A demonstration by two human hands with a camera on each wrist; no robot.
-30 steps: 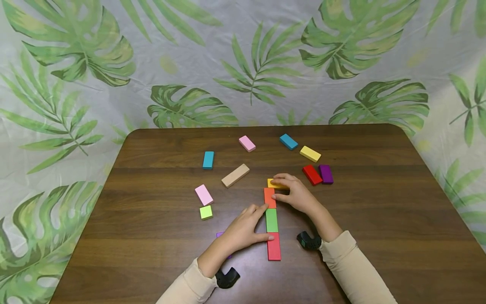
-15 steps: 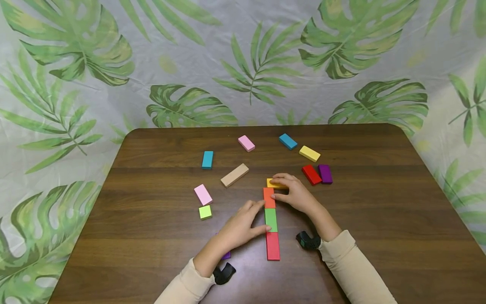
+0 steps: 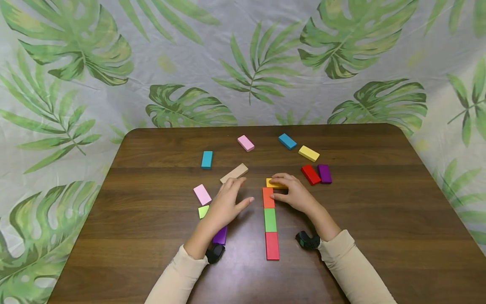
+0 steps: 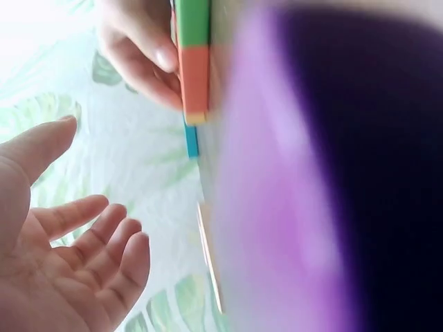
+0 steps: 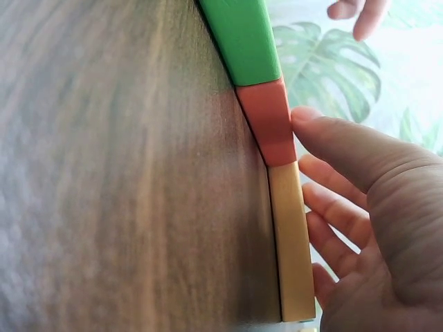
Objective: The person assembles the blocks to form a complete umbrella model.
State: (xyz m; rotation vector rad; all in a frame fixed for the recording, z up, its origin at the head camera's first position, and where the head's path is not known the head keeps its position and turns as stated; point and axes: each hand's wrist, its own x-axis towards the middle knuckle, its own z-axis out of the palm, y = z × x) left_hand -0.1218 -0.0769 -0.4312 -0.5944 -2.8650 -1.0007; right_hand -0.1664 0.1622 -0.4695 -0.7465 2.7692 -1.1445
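A straight row runs up the table: a red block [image 3: 272, 246], a green block [image 3: 270, 220] and an orange block [image 3: 268, 197], with a yellow-orange block [image 3: 274, 183] set crosswise at the far end. My right hand [image 3: 298, 194] rests over that end, its thumb at the orange block and its fingers over the yellow-orange one, which they partly hide. My left hand [image 3: 225, 204] holds nothing; its fingers are spread and its palm shows in the left wrist view. It hovers left of the row, overlapping a natural wood block [image 3: 235, 172]. Below its wrist lies a purple block [image 3: 220, 235].
Pink [image 3: 202, 194] and lime [image 3: 203, 211] blocks lie left of my left hand. Further back are a teal block [image 3: 206, 160], another pink block [image 3: 246, 143], a blue block [image 3: 287, 141] and a pale yellow block [image 3: 309, 153]. Red [image 3: 311, 174] and dark purple [image 3: 324, 174] blocks sit at the right.
My left hand has let go of the row's side and moved left and away from me toward the wood block. The right hand stays where it was.
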